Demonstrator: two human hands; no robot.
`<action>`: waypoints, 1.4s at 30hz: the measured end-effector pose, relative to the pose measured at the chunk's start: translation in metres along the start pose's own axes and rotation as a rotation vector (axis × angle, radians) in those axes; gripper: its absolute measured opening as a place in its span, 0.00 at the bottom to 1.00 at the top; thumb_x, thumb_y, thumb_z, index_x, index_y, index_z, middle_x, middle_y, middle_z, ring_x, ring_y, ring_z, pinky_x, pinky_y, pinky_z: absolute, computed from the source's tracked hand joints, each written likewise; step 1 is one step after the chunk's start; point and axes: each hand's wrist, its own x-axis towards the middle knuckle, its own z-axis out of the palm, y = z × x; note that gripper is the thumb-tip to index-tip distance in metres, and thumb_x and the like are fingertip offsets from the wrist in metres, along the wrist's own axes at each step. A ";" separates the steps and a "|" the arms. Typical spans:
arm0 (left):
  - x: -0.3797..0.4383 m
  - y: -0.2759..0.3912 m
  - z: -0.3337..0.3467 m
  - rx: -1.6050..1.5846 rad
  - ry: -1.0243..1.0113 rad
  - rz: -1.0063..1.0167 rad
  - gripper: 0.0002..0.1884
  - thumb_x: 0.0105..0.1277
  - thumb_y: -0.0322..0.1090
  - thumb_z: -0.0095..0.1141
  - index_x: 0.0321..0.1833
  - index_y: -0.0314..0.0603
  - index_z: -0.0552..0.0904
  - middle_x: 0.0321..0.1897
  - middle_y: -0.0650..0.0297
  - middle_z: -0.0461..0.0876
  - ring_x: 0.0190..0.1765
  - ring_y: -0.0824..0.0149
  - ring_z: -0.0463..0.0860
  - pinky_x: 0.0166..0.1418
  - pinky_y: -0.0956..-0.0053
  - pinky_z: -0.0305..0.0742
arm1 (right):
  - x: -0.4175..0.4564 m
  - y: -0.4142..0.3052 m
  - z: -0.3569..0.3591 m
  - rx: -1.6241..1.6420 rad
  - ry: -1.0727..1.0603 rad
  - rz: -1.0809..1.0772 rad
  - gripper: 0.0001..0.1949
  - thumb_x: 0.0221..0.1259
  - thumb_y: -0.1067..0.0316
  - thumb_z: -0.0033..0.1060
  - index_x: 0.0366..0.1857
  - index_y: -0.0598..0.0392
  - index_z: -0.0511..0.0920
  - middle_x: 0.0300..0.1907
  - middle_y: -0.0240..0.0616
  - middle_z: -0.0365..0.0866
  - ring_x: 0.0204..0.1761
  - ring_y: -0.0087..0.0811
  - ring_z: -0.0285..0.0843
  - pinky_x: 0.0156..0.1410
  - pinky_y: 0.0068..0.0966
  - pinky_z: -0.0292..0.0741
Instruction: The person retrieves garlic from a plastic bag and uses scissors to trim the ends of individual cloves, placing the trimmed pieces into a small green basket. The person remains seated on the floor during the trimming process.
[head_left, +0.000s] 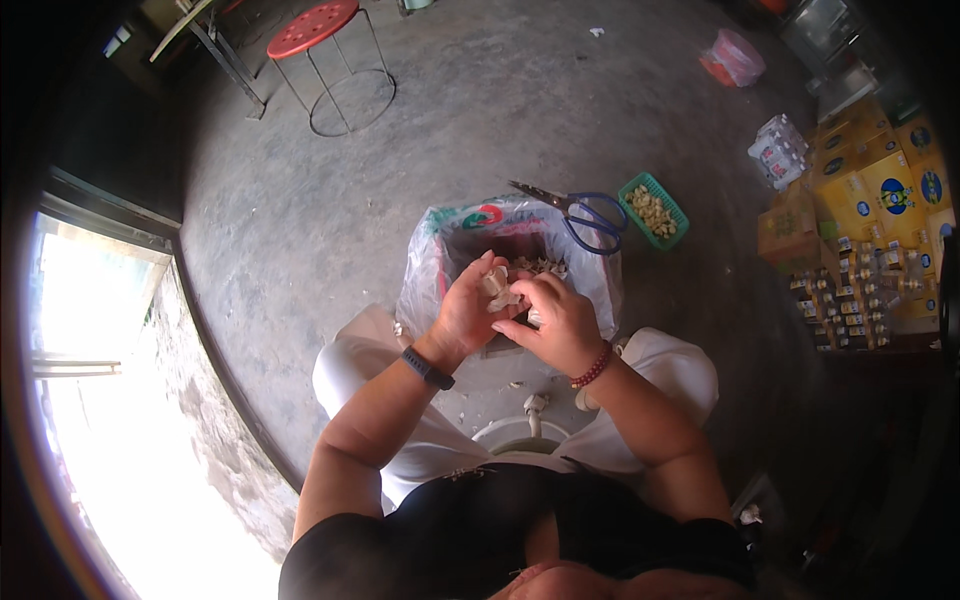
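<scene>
A garlic bulb with loose papery skin (496, 285) lies in my left hand (471, 306), its palm turned up over a bin lined with a plastic bag (424, 259). The fingers of my right hand (556, 319) pinch at the right side of the skin, and a pale piece shows under them. Garlic skins (546, 265) lie inside the lined bin. Scissors with blue handles (574, 210) rest across the far right rim, their blades pointing left. Just beyond them, a green plastic basket (679, 238) on the floor holds peeled garlic cloves (651, 213).
A red stool (313, 28) stands far left. Yellow cartons (885, 187), packs of bottles (844, 296) and a wrapped white pack (778, 152) are stacked at the right. A pink plastic bag (735, 58) lies farther back. The doorway sill (232, 375) runs along the left.
</scene>
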 end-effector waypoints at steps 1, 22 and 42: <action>0.000 0.000 -0.001 -0.017 -0.021 -0.017 0.12 0.72 0.48 0.48 0.41 0.50 0.80 0.41 0.63 0.83 0.42 0.64 0.81 0.48 0.67 0.76 | 0.001 -0.003 0.005 -0.046 0.038 -0.010 0.20 0.45 0.68 0.75 0.42 0.55 0.76 0.42 0.40 0.81 0.39 0.37 0.83 0.40 0.28 0.80; -0.009 0.006 0.001 0.127 -0.074 -0.033 0.07 0.70 0.38 0.54 0.45 0.50 0.82 0.45 0.56 0.83 0.44 0.59 0.85 0.43 0.65 0.84 | 0.000 0.021 -0.008 0.567 0.188 0.401 0.03 0.56 0.78 0.60 0.31 0.60 0.76 0.27 0.28 0.79 0.27 0.13 0.73 0.30 0.15 0.70; -0.006 -0.002 -0.003 0.205 0.029 0.077 0.12 0.61 0.17 0.56 0.42 0.45 0.81 0.38 0.58 0.84 0.35 0.63 0.85 0.38 0.70 0.82 | -0.001 0.031 -0.032 0.446 -0.111 0.413 0.09 0.59 0.71 0.66 0.38 0.61 0.77 0.30 0.31 0.81 0.30 0.18 0.77 0.35 0.17 0.74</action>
